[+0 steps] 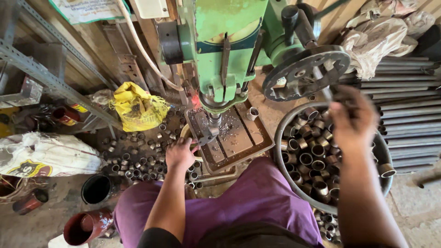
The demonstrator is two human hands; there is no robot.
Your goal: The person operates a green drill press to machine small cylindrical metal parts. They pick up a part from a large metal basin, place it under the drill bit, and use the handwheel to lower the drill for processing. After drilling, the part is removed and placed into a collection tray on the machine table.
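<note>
Fingers (pixel 186 146) of left hand (pixel 180 154) being closed on grey metal clamp (pixel 206 136) under drill bit on rusty slotted drill table (pixel 239 138); right hand (pixel 353 120) being wrapped round thin steel feed lever (pixel 324 86), above round metal basin of short steel rings (pixel 287 158); clamp best being held steady, lever being lowered slowly

The right hand (pixel 351 120) is blurred beside the green drill press (pixel 229 50), so its grip on the feed-wheel spoke (pixel 324 85) cannot be made out. Below the press's spindle, the left hand (pixel 180 154) covers whatever it pinches; the piece is too small to tell. The press's top runs off the upper edge. Right of the press, the metal basin (pixel 281 138) of short rings is partly hidden behind the forearm.
</note>
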